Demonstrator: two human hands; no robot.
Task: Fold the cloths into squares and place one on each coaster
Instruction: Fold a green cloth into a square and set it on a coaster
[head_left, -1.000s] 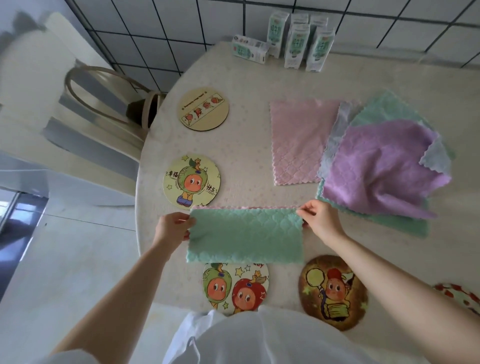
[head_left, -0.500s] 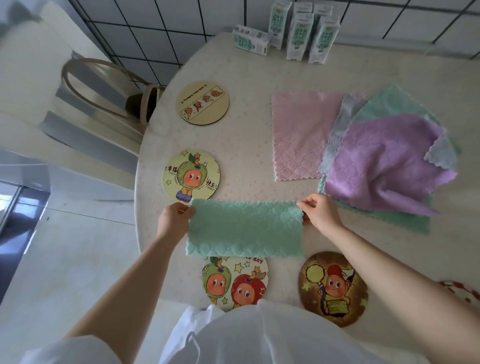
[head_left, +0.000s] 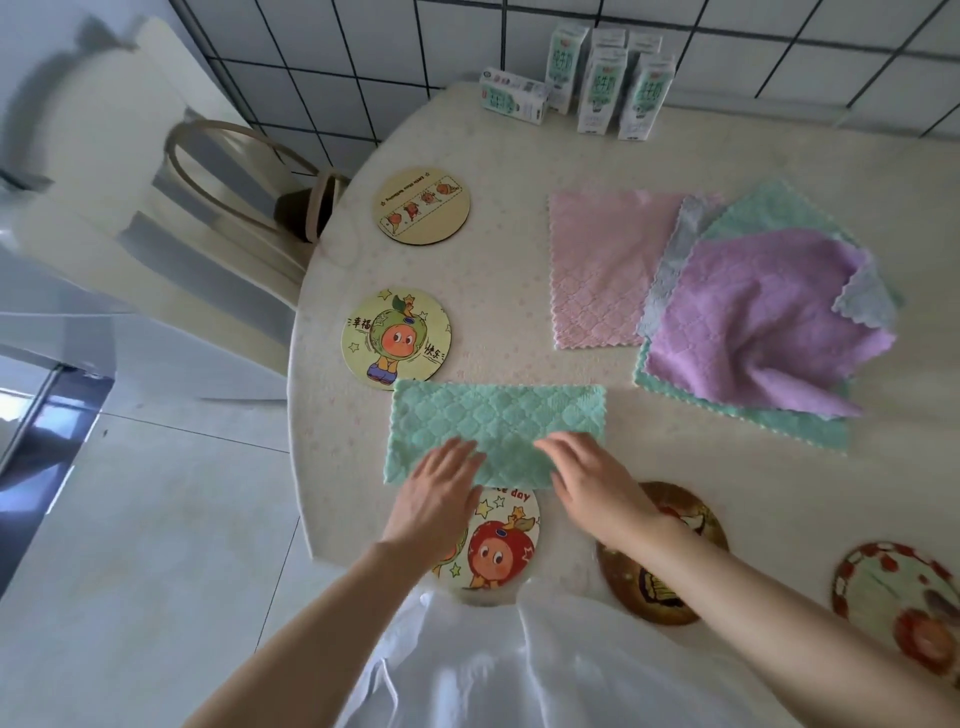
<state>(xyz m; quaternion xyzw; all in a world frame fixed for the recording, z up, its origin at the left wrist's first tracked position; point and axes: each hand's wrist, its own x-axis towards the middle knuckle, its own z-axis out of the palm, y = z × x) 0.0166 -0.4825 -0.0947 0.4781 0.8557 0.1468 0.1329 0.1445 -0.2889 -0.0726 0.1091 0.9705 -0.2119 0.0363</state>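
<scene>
Both hands have come from the far corners of the folded green cloth (head_left: 498, 415) to its near edge. The left hand (head_left: 441, 499) and right hand (head_left: 592, 488) lie flat on it, fingers straight and slightly apart. The cloth is a long rectangle near the table's front edge, overlapping one coaster.

Five round coasters: a wooden one (head_left: 422, 204), a yellow one (head_left: 396, 338), an apple-face one (head_left: 501, 551), a brown one (head_left: 639, 587) and a red-rimmed one (head_left: 893, 592).

Four more cloths: pink (head_left: 602, 270) lying flat alone, then grey (head_left: 670, 265), green (head_left: 779, 213) and purple (head_left: 758, 317) piled together.

Small cartons (head_left: 602, 93) stand clustered at the back, one on its side.

The cream table (head_left: 519, 150) meets a white tiled wall (head_left: 363, 52). A pale chair (head_left: 156, 171) stands on the left, on pale floor tiles (head_left: 156, 519).
</scene>
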